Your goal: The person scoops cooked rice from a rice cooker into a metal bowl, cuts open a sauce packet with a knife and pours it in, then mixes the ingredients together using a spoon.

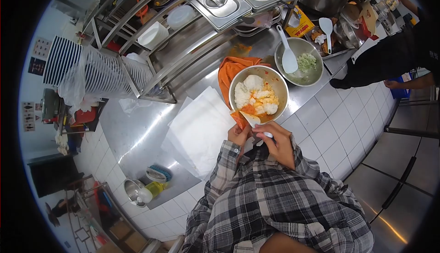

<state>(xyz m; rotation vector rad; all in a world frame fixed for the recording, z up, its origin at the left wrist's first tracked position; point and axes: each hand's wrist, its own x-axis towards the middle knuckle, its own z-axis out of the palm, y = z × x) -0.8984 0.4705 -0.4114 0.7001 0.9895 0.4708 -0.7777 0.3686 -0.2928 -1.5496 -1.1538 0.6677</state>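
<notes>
In my right hand (278, 144), closed round its handle, is a white rice paddle (250, 119), its blade at the near rim of a metal mixing bowl (285, 98). That bowl holds white rice (243, 95) with orange-yellow mixture over part of it. My left hand (238, 136) is closed on a flat orange piece (238, 118) beside the blade; whether it is cloth or a packet I cannot tell. An orange cloth (227, 76) lies against the bowl's left side.
A second metal bowl (316, 80) holds chopped green pieces and a white paddle (288, 59). White paper sheets (199, 129) lie on the steel table (133, 131). Lidded steel pans (217, 3) stand on the shelf above. A brush (158, 174) lies near left; another person stands right.
</notes>
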